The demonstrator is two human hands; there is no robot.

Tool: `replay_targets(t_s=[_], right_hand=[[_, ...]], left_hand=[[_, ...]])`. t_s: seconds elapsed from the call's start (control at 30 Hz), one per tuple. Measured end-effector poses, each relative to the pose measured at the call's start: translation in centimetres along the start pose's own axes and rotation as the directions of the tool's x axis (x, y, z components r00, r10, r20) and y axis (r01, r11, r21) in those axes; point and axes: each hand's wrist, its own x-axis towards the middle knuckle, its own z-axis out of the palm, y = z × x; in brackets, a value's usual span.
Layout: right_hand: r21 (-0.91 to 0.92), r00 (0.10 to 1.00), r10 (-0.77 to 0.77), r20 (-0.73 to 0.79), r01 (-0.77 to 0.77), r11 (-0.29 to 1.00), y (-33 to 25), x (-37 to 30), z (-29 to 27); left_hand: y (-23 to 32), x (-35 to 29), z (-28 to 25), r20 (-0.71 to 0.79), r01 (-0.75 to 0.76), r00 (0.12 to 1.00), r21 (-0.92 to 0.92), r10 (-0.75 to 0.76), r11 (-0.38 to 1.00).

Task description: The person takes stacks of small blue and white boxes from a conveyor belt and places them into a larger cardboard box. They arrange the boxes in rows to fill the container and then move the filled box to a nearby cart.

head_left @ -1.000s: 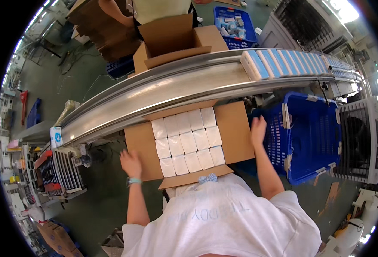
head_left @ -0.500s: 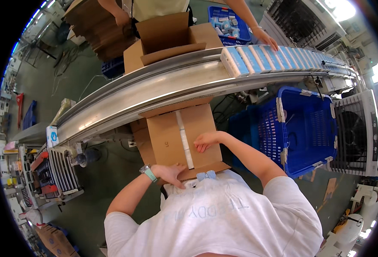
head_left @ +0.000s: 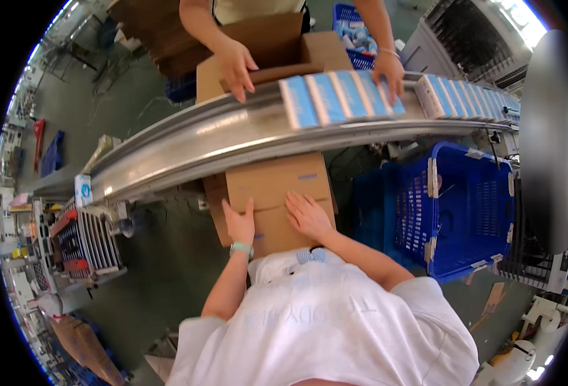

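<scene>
A brown cardboard box (head_left: pixel 277 180) stands in front of me, its top flaps folded down so they meet along a seam across the middle. My left hand (head_left: pixel 239 222) rests at the box's left side with thumb and fingers apart. On the right part of the flaps lies my right hand (head_left: pixel 307 215), flat, with fingers stretched out. Neither hand holds anything. What is inside the box is hidden by the flaps.
Beyond the box runs a curved metal conveyor (head_left: pixel 187 145) carrying white-and-blue packs (head_left: pixel 335 96). Across it, a co-worker's hand (head_left: pixel 387 71) touches the packs near an open carton (head_left: pixel 264 38). A blue basket (head_left: pixel 470 206) stands at right; a blurred grey shape (head_left: pixel 557 141) fills the far right.
The long flaps have been folded down over the white contents. Both my hands have moved forward onto the box. The co-worker has slid several packs left along the conveyor.
</scene>
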Motion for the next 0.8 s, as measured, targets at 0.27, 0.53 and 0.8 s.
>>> replay_targets(t_s=[0.27, 0.53, 0.8], right_hand=[[0.367, 0.845, 0.464, -0.267, -0.356, 0.859, 1.8, -1.0, -1.2], [0.435, -0.093, 0.685, 0.723, -0.709, -0.556, 10.3, -7.3, 16.1], [0.740, 0.316, 0.797, 0.515, -0.633, -0.227, -12.1, 4.9, 13.3]], left_hand=[[1.3, 0.0, -2.4, 0.003, 0.245, 0.969, 0.069, -0.245, 0.967], [-12.6, 5.1, -8.1, 0.001, 0.332, 0.943, -0.031, -0.332, 0.943], [-29.3, 2.1, -16.7, -0.067, 0.313, 0.920, -0.465, -0.385, 0.828]])
